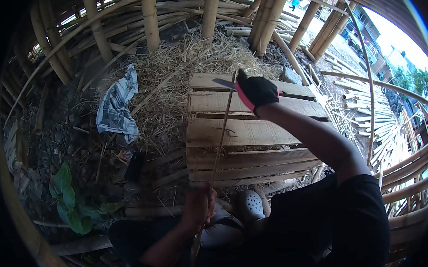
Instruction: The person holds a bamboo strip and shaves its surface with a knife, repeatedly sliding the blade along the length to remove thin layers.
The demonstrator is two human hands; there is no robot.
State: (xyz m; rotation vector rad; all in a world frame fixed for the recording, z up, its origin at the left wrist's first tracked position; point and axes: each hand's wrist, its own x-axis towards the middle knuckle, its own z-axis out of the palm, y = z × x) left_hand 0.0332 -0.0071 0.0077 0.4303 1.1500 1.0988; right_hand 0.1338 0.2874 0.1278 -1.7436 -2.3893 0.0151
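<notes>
My left hand (199, 206) is bare and closed around the lower end of a thin bamboo strip (222, 133), low in the view above my knee. The strip runs up and away over a wooden crate (242, 132). My right hand (255, 91) wears a black glove with a pink edge and grips a knife (223, 83). The blade lies against the upper end of the strip, over the far slats of the crate.
Straw (173, 73) covers the ground behind the crate. A crumpled newspaper (117, 106) lies to the left, green leaves (69, 199) at lower left. Bamboo poles (149, 22) stand around, and cut bamboo pieces (365, 108) lie to the right. A white clog (249, 204) is on my foot.
</notes>
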